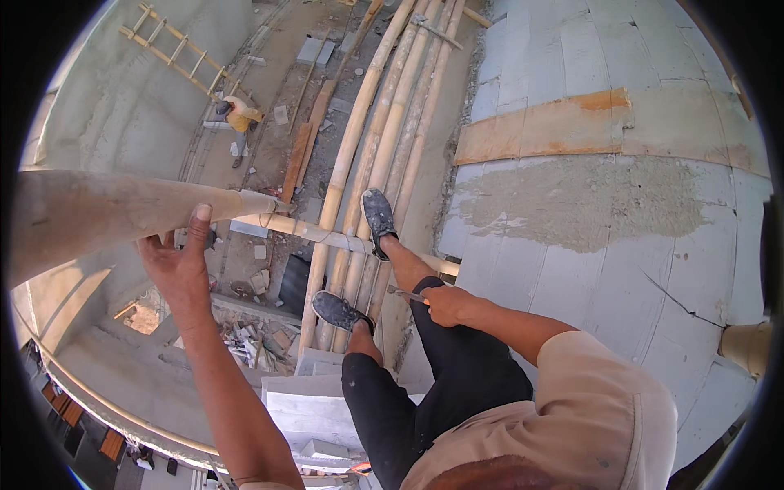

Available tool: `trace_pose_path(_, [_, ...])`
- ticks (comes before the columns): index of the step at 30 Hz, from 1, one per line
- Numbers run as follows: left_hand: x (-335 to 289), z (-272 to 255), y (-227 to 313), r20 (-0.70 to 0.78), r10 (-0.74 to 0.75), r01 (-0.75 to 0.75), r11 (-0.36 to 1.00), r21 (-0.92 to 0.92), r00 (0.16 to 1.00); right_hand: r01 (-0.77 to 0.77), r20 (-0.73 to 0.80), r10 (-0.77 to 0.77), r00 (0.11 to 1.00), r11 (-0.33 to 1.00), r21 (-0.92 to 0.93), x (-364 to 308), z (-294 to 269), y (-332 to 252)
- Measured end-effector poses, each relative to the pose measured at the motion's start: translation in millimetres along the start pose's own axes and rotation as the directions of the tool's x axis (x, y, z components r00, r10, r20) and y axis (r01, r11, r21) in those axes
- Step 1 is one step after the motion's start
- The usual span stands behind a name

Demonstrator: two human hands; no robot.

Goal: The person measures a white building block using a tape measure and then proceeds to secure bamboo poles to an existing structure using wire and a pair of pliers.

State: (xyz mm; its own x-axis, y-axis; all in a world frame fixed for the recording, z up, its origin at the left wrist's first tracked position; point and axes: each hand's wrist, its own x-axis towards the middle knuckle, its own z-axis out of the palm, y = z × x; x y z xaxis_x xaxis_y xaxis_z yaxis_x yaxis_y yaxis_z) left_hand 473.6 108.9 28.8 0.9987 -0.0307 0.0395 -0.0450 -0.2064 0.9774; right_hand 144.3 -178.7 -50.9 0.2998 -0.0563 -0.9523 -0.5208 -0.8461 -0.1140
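Note:
My left hand [178, 273] grips a thick bamboo pole [114, 214] from below. Its thumb lies along the near side, and the other fingers are partly hidden behind the pole. In front of my right thigh, my right hand [451, 307] is closed around a slim hand tool [406, 295] with an orange handle and a narrow metal end. The exact kind of tool is unclear. A crosswise bamboo pole [314, 233] passes under my feet, tied with wire near the upright one.
I stand high up on several lengthwise bamboo poles [398, 98]. To my right rises a pale block wall [555, 282] with a grey mortar patch [588, 200]. Far below are rubble [253, 343], planks [298, 163], a ladder [175, 51] and another person [238, 114].

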Motion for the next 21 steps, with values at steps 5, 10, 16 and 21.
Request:
trace_pose_path(5, [10.7, 27.8, -2.4, -0.12, 0.117, -0.11, 0.992, 0.065, 0.986, 0.077, 0.036, -0.084, 0.996, 0.986, 0.15, -23.9, -23.3, -21.7])
trace_pose_path(10, [19.6, 35.1, -28.9, -0.163, 0.172, -0.176, 0.984, -0.011, 0.972, 0.118, -0.108, -0.098, 0.989, 0.973, 0.196, -47.2, -41.1, -19.3])
trace_pose_path(16, [20.2, 46.5, -29.3, -0.241, 0.127, -0.121, 0.992, 0.039, 0.962, 0.15, -0.324, -0.098, 0.941, 0.979, 0.139, -38.5, -69.8, 8.3])
trace_pose_path(21, [21.4, 57.1, -26.3, -0.387, 0.072, -0.039, 0.995, 0.092, 0.919, 0.208, -0.415, -0.131, 0.9, 0.967, 0.145, -29.5, -115.5, 23.9])
